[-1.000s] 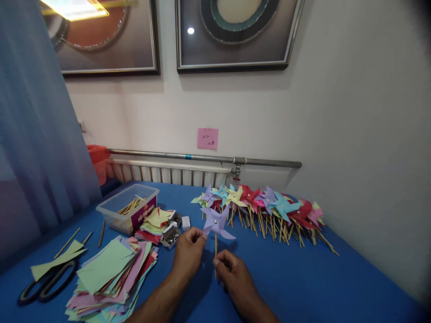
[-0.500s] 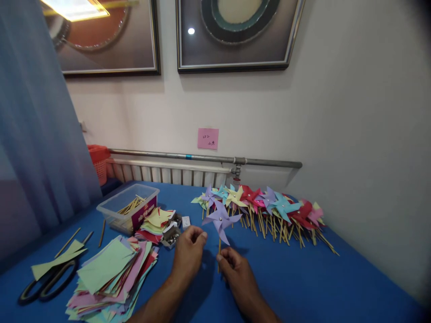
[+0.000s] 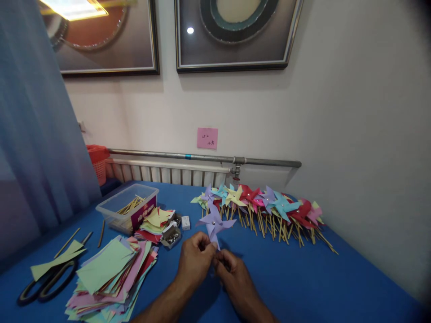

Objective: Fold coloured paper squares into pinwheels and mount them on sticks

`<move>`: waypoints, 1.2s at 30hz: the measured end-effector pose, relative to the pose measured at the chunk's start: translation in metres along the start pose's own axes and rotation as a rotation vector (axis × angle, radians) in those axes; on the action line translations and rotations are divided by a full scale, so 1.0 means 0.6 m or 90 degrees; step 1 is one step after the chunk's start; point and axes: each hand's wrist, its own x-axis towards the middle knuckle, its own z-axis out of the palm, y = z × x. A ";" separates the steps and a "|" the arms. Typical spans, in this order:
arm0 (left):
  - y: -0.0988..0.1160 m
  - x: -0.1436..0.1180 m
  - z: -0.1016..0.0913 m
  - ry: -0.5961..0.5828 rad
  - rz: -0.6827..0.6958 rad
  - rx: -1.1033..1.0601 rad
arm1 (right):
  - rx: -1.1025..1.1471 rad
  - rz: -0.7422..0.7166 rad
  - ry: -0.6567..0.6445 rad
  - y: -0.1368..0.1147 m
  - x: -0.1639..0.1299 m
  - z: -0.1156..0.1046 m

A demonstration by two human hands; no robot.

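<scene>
A lilac paper pinwheel (image 3: pixel 213 222) stands upright just above my two hands, which meet at its stick over the blue table (image 3: pixel 303 278). My left hand (image 3: pixel 195 262) pinches at the base of the pinwheel's lower blade. My right hand (image 3: pixel 232 271) is closed around the stick, which is hidden by the fingers. Behind them a row of finished pinwheels (image 3: pixel 262 208) in several colours lies along the wall.
A pile of coloured paper squares (image 3: pixel 111 273) lies at the left, black scissors (image 3: pixel 43 285) beside it. A clear plastic box of wooden sticks (image 3: pixel 128 208), a small box of metal pins (image 3: pixel 171 236) and loose sticks sit further back. A blue curtain (image 3: pixel 37 134) hangs at left.
The pinwheel has come down and slightly left. My left hand, apart from it half a second ago, has joined my right hand at the stick.
</scene>
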 end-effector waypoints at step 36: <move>-0.004 0.002 0.001 -0.029 -0.008 -0.025 | 0.015 0.006 0.000 0.004 0.003 0.002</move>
